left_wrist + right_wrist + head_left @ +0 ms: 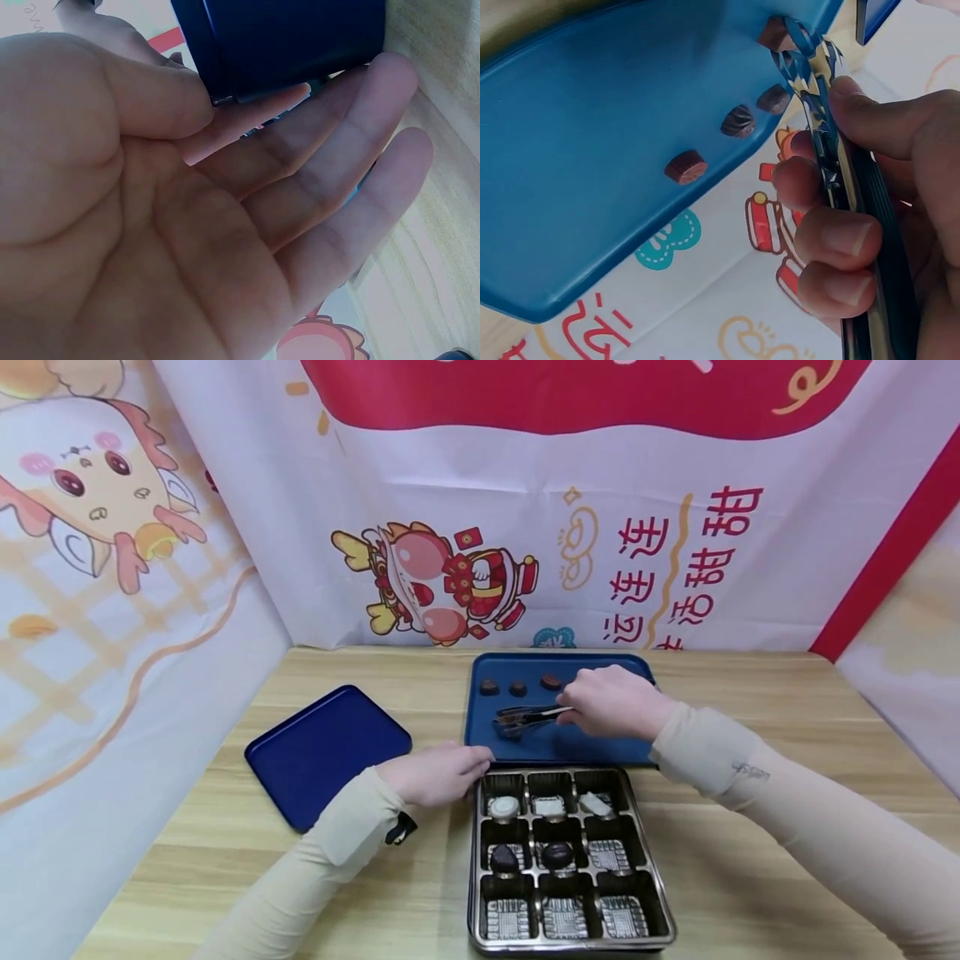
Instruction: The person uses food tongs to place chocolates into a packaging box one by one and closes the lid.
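My right hand [615,700] grips metal tongs [821,112], fingers curled round the handles, over the blue tray [480,739]. The tong tips are at a brown chocolate [773,34], partly covering it. Three more chocolates lie in a row along the tray's far side, among them a ridged dark one [738,121]. My left hand [438,774] rests at the upper left corner of the chocolate box [663,935], thumb against its dark blue side and fingers extended. Inside the box's gold divided insert, three white chocolates fill the far row, and two dark chocolates [557,856] sit in the middle row.
A darker blue empty tray [330,756] lies at an angle on the wooden table [217,877], left of the box. Behind the table hangs a printed white and red cloth [450,468]. The box stands right in front of the blue tray.
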`<state>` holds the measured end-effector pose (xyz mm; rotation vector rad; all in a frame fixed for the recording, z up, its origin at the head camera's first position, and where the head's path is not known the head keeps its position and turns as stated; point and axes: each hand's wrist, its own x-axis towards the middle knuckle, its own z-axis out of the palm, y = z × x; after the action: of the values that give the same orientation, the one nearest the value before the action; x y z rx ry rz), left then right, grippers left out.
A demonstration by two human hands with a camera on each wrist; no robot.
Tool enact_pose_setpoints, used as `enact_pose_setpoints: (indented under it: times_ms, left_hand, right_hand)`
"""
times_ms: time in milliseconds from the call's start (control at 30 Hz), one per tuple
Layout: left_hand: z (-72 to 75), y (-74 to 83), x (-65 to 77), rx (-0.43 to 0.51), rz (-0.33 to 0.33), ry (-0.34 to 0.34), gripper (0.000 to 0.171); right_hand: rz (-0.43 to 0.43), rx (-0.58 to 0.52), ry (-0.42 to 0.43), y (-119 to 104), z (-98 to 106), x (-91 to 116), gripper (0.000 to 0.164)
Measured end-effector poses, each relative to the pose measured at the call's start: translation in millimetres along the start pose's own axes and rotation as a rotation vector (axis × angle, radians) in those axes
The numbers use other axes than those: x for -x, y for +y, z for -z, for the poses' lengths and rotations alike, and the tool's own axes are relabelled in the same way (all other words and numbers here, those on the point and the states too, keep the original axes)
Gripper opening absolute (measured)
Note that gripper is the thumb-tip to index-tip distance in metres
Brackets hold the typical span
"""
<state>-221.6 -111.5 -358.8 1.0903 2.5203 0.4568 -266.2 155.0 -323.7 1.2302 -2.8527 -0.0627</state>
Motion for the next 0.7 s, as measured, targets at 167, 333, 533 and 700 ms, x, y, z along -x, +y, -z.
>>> enact_pose_setpoints:
  times_ms: [167, 333, 533, 700]
  left_hand:
    - [1.5, 2.0, 0.2, -0.014, -0.003, 0.018, 0.022]
    - [0.8, 2.2, 1.8, -0.022, 0.009, 0.011, 0.023]
    - [-0.2, 2.1, 2.8, -0.027, 0.03, 0.008, 0.027]
    - [-0.4, 2.1, 2.6, -0.018, 0.035, 0.003, 0.026]
  right_hand:
    - [-0.029, 0.007, 0.017, 10.3, -1.1, 7.4, 0.016]
    - [-0.027, -0.005, 0.04, 14.9, -5.7, 11.6, 0.017]
    - [-0.03, -0.01, 0.057, 14.1, -9.6, 16.0, 0.019]
    - [-0.031, 0.002, 0.067, 15.8, -11.1, 20.7, 0.016]
